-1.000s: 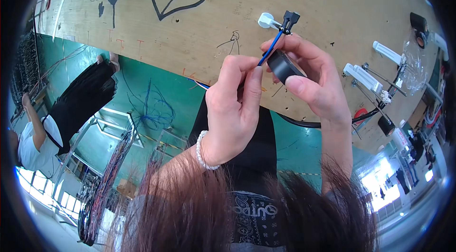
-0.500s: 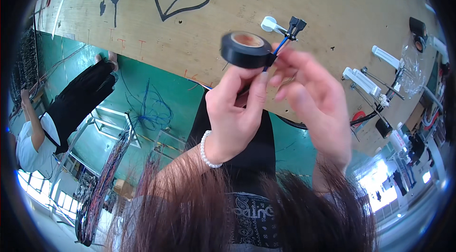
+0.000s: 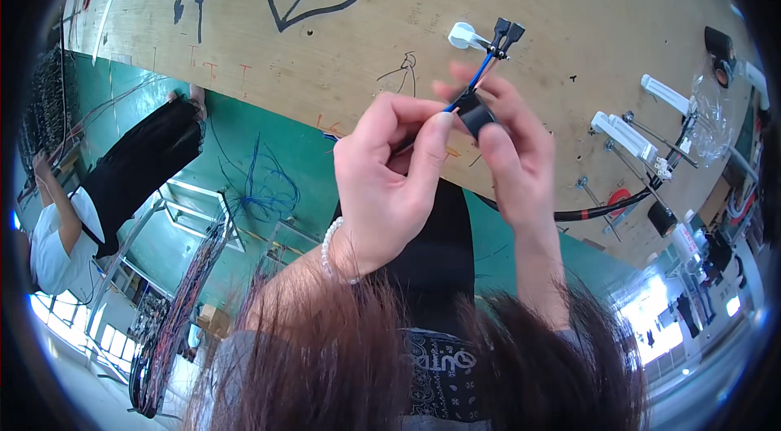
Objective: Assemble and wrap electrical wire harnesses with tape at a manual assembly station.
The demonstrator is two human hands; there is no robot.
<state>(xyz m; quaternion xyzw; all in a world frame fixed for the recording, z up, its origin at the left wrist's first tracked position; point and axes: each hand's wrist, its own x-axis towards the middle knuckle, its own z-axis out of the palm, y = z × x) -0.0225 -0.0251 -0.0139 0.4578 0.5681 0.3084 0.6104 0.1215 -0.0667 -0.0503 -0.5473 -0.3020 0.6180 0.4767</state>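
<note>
We judge: mid-wrap. Left hand (image 3: 386,187) pinches wires (image 3: 480,77); right hand (image 3: 508,154) grips tape roll (image 3: 474,114), above board (image 3: 342,57) edge. Next: keep tape taut.

Two hands: left hand (image 3: 382,179), right hand (image 3: 508,154). One black tape roll (image 3: 476,114) between them. Two black connectors (image 3: 504,31) plus one white connector (image 3: 464,35) just above the hands. Two white fixtures (image 3: 626,134) right of them. One other person (image 3: 98,187), far left.

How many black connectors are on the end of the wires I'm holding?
2: both black connectors sit side by side at the wire tips above the right hand, beside a white connector. Others may be hidden.
</note>
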